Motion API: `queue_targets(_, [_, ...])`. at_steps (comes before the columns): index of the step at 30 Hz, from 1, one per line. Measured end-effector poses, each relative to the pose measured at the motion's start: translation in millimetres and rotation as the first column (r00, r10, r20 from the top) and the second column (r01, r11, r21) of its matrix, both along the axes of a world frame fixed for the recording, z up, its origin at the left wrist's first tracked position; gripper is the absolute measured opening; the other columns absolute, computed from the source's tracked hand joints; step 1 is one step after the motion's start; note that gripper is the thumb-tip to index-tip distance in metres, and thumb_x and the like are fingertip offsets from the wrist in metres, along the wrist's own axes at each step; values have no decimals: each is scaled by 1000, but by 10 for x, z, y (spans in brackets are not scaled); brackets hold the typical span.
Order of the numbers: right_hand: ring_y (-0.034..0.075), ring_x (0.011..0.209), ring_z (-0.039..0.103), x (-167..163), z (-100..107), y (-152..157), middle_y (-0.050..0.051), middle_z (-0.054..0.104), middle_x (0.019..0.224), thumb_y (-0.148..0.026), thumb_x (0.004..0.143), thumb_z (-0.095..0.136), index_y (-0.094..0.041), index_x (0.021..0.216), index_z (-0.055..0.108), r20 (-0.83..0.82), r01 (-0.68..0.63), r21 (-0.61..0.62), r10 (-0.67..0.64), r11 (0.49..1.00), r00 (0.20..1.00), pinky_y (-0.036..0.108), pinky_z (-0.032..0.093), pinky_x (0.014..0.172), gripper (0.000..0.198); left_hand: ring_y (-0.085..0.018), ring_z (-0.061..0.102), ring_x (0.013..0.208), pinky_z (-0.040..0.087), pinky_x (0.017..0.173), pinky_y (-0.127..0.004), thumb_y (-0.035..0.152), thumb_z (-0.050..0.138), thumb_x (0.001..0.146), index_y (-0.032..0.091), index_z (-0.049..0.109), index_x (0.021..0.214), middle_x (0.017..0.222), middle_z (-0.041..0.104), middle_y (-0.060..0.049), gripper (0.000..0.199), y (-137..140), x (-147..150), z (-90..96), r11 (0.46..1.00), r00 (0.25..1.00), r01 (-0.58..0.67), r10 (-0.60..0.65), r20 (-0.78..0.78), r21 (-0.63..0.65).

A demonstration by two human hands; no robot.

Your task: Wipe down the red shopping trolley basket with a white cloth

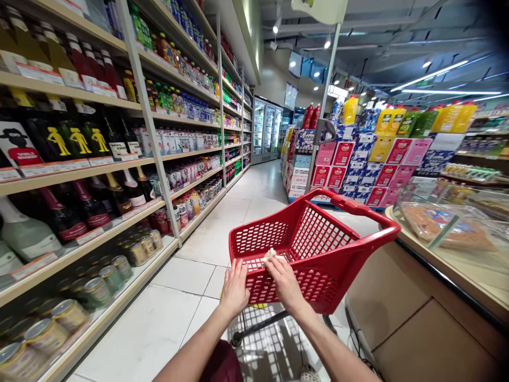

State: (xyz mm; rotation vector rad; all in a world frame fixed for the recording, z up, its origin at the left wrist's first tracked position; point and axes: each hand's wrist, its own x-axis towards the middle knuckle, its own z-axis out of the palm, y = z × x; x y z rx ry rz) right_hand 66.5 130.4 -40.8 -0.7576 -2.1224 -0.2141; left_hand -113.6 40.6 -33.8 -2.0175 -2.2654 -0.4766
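Observation:
A red plastic shopping cart [318,249] with perforated sides stands in front of me, its handle towards the right. My left hand [235,289] grips the near upper rim, fingers over the edge and thumb outside. My right hand [283,278] is closed on a crumpled white cloth [271,254] and presses it against the same rim, a little to the right. The fingers hide most of the cloth. Inside, the basket's visible floor is perforated red plastic.
Tall shelves [153,132] of bottles and cans line the left side. Stacked drink boxes [342,164] stand ahead on the right. A counter [429,302] with packaged food is close by on the right. White floor tiles [175,289] run down the aisle towards glass-door fridges [266,124].

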Motion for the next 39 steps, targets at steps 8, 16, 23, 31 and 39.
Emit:
queue_targets(8, [20,120,37,-10,-55,-87,9,52,121,3,73,27,-20,122,48,-98,90,-51,-95,995,991,44,36,94,57,-24,6,132,18,105,-46,9,43,59,11,24,132,143,19,-13,76,-42,54,-29,999,999,-36,35,30,26])
queue_targets(16, [19,123,34,120,-43,-38,10,53,121,3,76,26,-18,122,48,-94,53,-15,-54,998,994,46,34,97,55,-21,9,132,18,107,-44,3,33,67,8,20,134,143,18,-15,68,-92,53,-43,999,999,-20,19,42,43])
queue_targets(23, [17,119,40,-341,-136,-303,7,54,120,-5,82,33,-21,121,49,-34,-89,-8,88,996,996,39,37,97,45,-21,5,132,14,107,-46,4,36,63,9,13,136,144,13,-13,76,-110,129,-74,1000,999,21,-22,29,22])
queue_targets(31, [18,125,31,397,-140,30,5,49,126,3,69,26,-22,123,48,-177,100,-149,-126,984,976,45,29,102,63,-22,16,132,10,105,-55,6,34,70,12,25,132,142,23,-12,64,-282,-36,70,991,992,124,-124,6,-54])
queue_targets(39, [16,122,37,433,-198,193,3,46,129,3,63,28,-23,122,49,-251,110,-226,-167,968,953,41,30,104,67,-20,49,109,12,101,-57,29,38,84,22,56,80,93,66,-1,20,0,-209,430,958,958,279,-273,84,-71])
